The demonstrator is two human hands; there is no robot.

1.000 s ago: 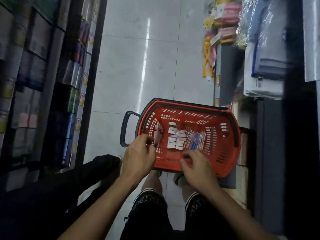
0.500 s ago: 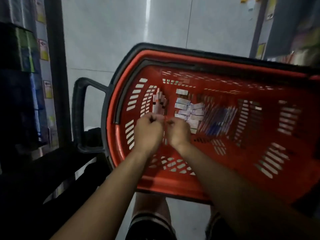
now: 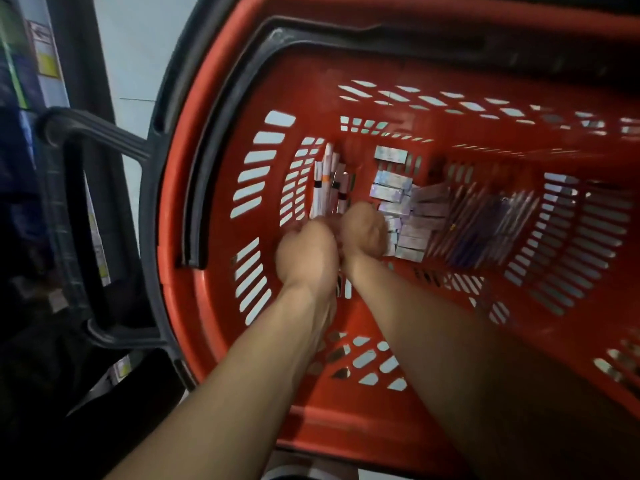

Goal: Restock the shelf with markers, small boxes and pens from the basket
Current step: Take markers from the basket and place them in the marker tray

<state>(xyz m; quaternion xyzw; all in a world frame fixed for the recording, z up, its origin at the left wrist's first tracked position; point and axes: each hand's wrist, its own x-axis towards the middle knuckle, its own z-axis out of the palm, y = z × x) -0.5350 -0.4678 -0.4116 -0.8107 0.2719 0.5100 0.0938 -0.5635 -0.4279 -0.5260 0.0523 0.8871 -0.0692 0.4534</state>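
Note:
A red basket [image 3: 304, 420] with a black rim fills the view. On its floor lie white markers [image 3: 329, 185] at the left, several small pale boxes [image 3: 412, 216] in the middle and a bundle of pens [image 3: 485, 223] at the right. My left hand [image 3: 308, 252] and my right hand [image 3: 363, 233] are side by side deep in the basket, both with curled fingers over the near ends of the markers. The fingertips are hidden, so the hold itself does not show.
The basket's black handle [image 3: 86, 216] sticks out to the left. A dark shelf with price tags [image 3: 45, 53] runs along the left edge. Pale floor tile [image 3: 145, 46] shows above the handle.
The view has dropped much closer to the basket. Both hands have gone from the near rim down onto the markers and come together.

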